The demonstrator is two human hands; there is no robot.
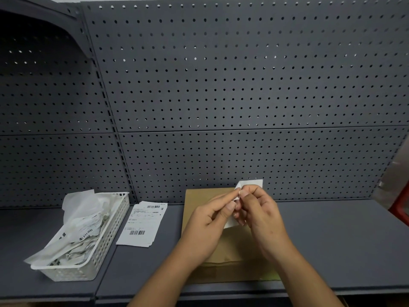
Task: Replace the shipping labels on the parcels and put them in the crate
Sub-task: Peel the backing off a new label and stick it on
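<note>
Peeling step, by my read: my left hand (212, 220) and right hand (259, 214) both pinch one white label (252, 183) near its top corner, fingertips curled tight on it, just above the brown parcel (199, 198). It looks like I'm splitting the label from its backing (can't tell which layer is which). The parcel lies flat on the grey shelf (332, 240), mid-frame, and its visible face is bare.

Next move needs a clean separation, then laying the label flat on the parcel without creases.

Count:
- 1 parcel
- 1 label in the hands
- 1 stack of printed labels (141, 224) left of the parcel (at least 2 sheets, exact count unclear)
- 1 white basket (110, 231) of paper scraps
- 1 red-framed thing (401, 210) at the right edge, possibly the crate
</note>
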